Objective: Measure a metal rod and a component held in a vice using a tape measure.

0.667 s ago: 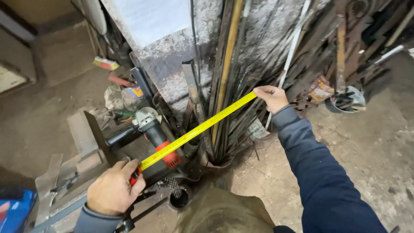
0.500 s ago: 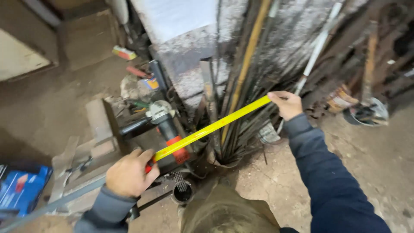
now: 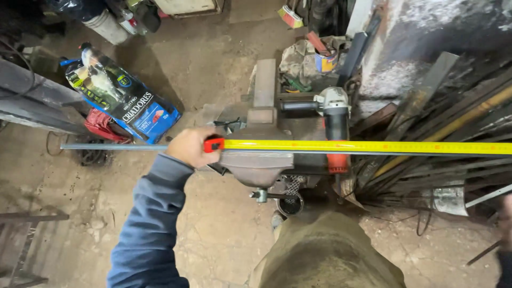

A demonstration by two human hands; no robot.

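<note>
My left hand (image 3: 189, 146) grips the red case of a tape measure (image 3: 214, 144). Its yellow blade (image 3: 373, 146) is stretched level to the right and runs out of the picture. The blade lies along a thin grey metal bar (image 3: 106, 146), which passes under my hand and across a heavy bench vise (image 3: 258, 160). Only a sliver of my right hand (image 3: 506, 218), with its dark sleeve, shows at the right edge, below the blade; its fingers are hidden.
An angle grinder (image 3: 335, 106) lies behind the vise. A blue printed sack (image 3: 125, 101) lies on the dirt floor at the left. Metal rods and strips (image 3: 453, 133) lean against the wall at the right. A paint can (image 3: 325, 61) and rags sit further back.
The view has swung left and down. The tape, slanted before, now lies level along the bar. My right hand, which held the tape's end, has slipped to the frame's edge.
</note>
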